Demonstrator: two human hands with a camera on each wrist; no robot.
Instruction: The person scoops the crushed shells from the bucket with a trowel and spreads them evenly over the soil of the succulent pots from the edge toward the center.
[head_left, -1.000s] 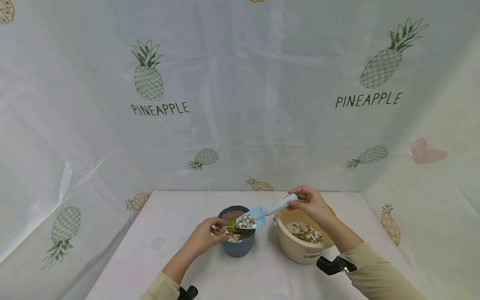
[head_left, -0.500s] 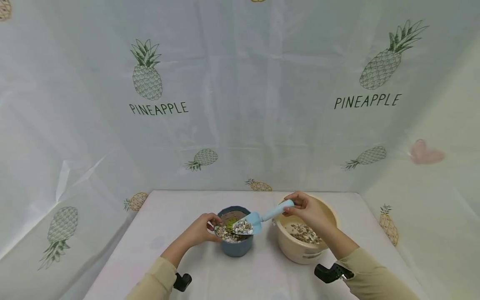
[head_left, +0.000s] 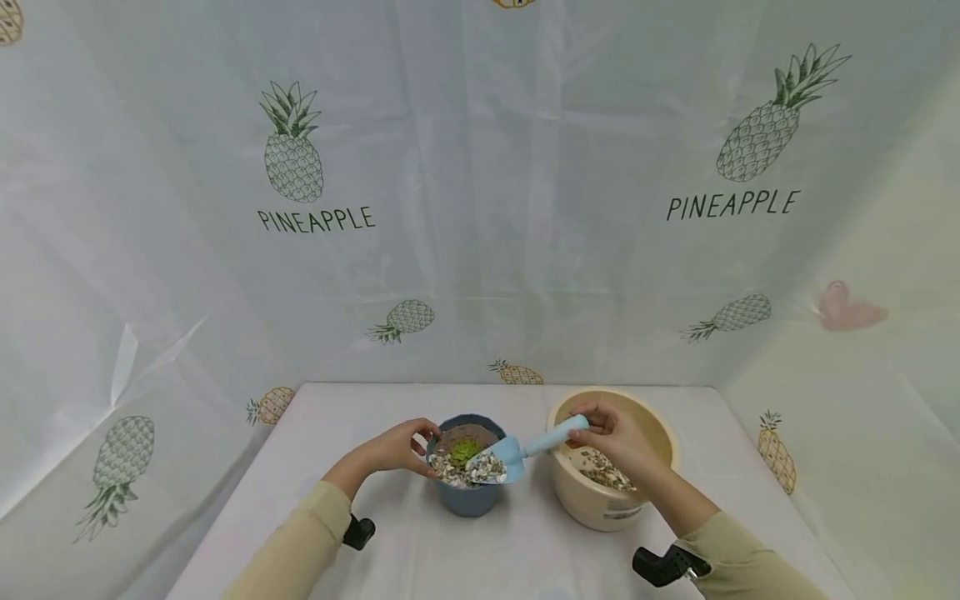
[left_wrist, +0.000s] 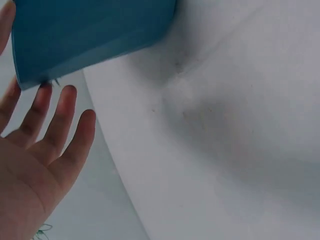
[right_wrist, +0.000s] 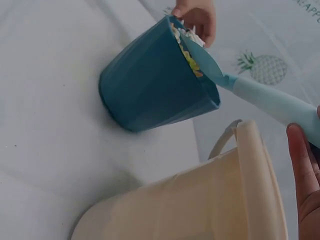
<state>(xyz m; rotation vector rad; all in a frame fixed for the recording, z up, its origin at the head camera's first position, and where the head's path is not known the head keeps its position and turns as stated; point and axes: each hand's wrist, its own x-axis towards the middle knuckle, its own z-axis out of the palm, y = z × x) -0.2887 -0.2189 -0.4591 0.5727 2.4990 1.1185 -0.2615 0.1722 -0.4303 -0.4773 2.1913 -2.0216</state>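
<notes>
My right hand holds a light blue hand trowel by the end of its handle. Mixed pebbles lie on the trowel's blade, which is low over the right front of a blue flowerpot. Inside the pot, a green succulent stands among pale pebbles, with bare brown soil at the back. At the pot's left rim, my left hand grips with thumb and fingers apart. The left wrist view shows its outer fingers spread below the pot.
A cream bucket with a layer of pebbles stands right of the pot, under my right hand. Its handle shows in the right wrist view. The white-covered table meets a pineapple-print curtain at the back.
The loaded trowel has come down and toward me, from over the succulent to the pot's right front. My left hand has shifted left and now grips the rim.
</notes>
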